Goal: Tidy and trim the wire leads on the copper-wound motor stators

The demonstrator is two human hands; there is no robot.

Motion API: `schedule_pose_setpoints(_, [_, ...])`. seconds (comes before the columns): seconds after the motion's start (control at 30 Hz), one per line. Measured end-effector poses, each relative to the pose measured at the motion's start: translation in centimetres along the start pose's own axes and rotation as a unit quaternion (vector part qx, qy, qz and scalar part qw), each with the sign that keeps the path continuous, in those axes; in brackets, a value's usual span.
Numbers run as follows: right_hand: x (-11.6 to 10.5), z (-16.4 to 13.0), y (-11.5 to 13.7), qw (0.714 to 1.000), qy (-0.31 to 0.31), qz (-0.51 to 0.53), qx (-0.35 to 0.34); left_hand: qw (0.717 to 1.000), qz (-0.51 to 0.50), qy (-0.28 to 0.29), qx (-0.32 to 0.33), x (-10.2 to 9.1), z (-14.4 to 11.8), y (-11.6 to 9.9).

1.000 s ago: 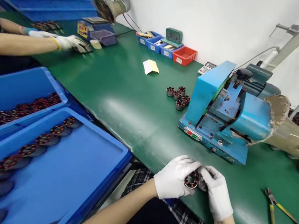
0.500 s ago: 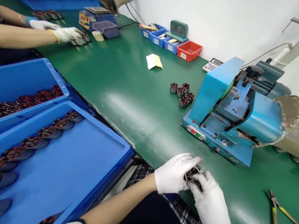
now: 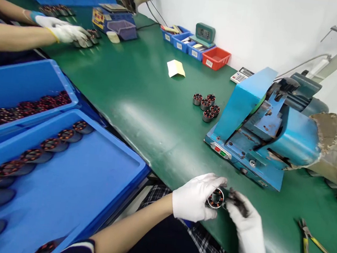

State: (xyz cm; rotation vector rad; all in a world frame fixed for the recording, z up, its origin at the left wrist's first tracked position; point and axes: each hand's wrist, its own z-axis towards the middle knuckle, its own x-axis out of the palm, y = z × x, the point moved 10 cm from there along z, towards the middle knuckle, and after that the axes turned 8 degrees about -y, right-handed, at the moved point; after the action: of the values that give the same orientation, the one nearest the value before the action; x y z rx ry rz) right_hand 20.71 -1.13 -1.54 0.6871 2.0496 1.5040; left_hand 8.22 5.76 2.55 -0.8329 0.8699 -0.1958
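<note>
My left hand, in a white glove, grips a small motor stator by its side. The stator is a metal ring with dark, copper-wound poles inside, and its round opening faces me. Just to the right of it is my gloved right hand, apart from the stator. Its fingers are curled and its dark fingertips are smeared by motion, so whether they hold anything is unclear. Beyond my hands, several similar stators stand grouped on the green table.
A blue belt-type machine stands right of centre, with pliers near the right edge. On the left, a blue tray holds a row of stators. Small bins line the wall. A co-worker's gloved hands handle parts at far left.
My right hand has drawn away from the stator to the right, and the ring's opening is now uncovered. My left hand keeps its grip. The co-worker's hands have shifted slightly left.
</note>
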Motion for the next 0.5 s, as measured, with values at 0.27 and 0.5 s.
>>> schedule_pose_setpoints(0.27, [-0.7,-0.7,0.4,0.991,-0.133,0.025,-0.006,0.998,0.018,0.012,-0.066,0.6,0.4,0.8])
schedule_pose_setpoints(0.5, [-4.6,-0.4,0.6,0.991,-0.131,0.022,0.002,0.998,-0.002,-0.060,-0.018,-1.1,0.3,0.2])
